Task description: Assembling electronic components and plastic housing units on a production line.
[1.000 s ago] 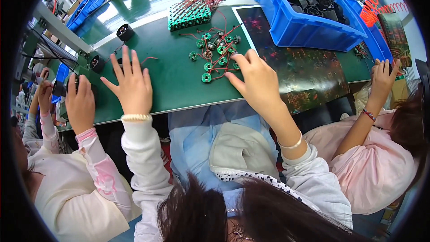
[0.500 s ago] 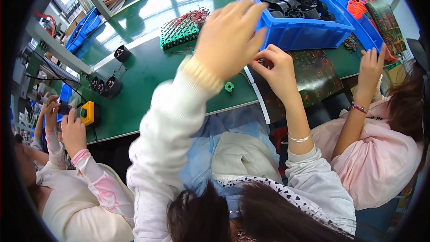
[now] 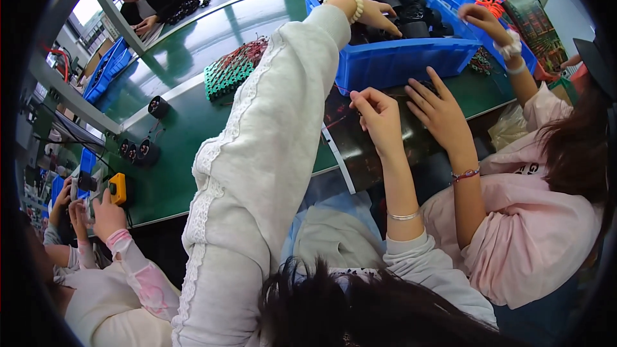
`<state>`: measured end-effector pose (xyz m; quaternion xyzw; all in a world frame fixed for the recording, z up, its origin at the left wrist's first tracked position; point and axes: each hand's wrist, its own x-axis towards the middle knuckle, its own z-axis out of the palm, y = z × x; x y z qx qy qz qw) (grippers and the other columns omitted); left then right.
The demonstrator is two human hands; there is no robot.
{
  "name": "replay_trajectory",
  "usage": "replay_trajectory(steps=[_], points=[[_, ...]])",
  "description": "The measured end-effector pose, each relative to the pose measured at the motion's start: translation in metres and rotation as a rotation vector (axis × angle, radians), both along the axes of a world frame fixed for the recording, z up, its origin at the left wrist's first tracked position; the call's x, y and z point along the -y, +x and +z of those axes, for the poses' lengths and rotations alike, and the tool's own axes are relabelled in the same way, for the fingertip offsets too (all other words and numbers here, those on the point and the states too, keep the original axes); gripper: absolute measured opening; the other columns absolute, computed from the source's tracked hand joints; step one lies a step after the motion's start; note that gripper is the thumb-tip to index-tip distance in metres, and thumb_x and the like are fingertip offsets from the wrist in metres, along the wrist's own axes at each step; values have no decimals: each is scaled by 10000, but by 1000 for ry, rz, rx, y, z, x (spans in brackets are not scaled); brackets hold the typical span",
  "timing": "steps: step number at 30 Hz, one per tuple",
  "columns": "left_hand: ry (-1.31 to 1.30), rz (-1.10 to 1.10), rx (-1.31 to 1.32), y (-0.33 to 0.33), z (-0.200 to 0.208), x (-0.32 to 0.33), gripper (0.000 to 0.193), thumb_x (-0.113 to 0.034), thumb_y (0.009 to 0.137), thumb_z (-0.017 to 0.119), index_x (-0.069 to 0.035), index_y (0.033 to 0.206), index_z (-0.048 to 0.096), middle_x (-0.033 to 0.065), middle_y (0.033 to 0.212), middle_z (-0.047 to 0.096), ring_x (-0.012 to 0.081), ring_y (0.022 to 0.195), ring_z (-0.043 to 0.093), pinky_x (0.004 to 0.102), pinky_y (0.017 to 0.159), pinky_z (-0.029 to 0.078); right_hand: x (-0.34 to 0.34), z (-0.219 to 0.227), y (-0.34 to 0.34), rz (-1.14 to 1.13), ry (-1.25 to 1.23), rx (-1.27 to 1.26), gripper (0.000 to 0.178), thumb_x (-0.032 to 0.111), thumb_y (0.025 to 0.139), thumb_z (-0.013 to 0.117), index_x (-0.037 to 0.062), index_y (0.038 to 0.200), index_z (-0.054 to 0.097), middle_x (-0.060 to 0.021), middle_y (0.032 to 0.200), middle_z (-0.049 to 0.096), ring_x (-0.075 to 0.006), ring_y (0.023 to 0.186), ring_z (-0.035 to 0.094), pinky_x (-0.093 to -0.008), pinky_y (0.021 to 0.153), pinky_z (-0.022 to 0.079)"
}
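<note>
My left hand (image 3: 373,16), with a beaded bracelet at the wrist, is stretched over the rim of a blue bin (image 3: 405,61). Its fingers are spread above black plastic cup-shaped housings (image 3: 414,29) heaped inside, and no housing is visibly gripped. In front of the bin, my right hand (image 3: 380,119) is closed in a pinch, with a thin red wire (image 3: 343,89) showing at the fingertips. Whatever hangs from that wire is hidden. My left sleeve covers much of the middle of the bench.
Left of my sleeve lies a green block (image 3: 228,71) with red wires. Several black housings (image 3: 146,152) stand farther left, near a yellow box (image 3: 117,188). A co-worker's hand (image 3: 443,112) is close beside my right hand. Another person (image 3: 151,3) sits across the bench.
My left hand has moved from above the bench into the blue bin. My right hand stays pinched. The right co-worker's hand has come near mine, and the whole view has shifted.
</note>
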<state>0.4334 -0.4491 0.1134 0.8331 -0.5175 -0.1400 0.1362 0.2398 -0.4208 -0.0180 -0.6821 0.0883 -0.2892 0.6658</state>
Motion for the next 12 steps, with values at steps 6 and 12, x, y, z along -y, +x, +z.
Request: replay_trajectory(steps=[6, 12], points=[[16, -17, -81, 6, 1, 6, 636, -454, 830, 697, -238, 1388, 479, 174, 1402, 494, 386, 1255, 514, 501, 1023, 473, -3, 0, 1, 3, -10, -11, 233, 161, 895, 676, 8, 721, 654, 30, 591, 503, -54, 546, 364, -187, 532, 286], [-223, -92, -76, 23, -5, -10, 505, -365, 797, 743, -227, 1259, 593, 162, 1256, 579, 356, 1023, 622, 460, 896, 561, -2, -3, -2, 6, 55, -23, 222, 159, 905, 663, 15, 735, 668, 29, 598, 517, -56, 547, 378, -190, 525, 294]])
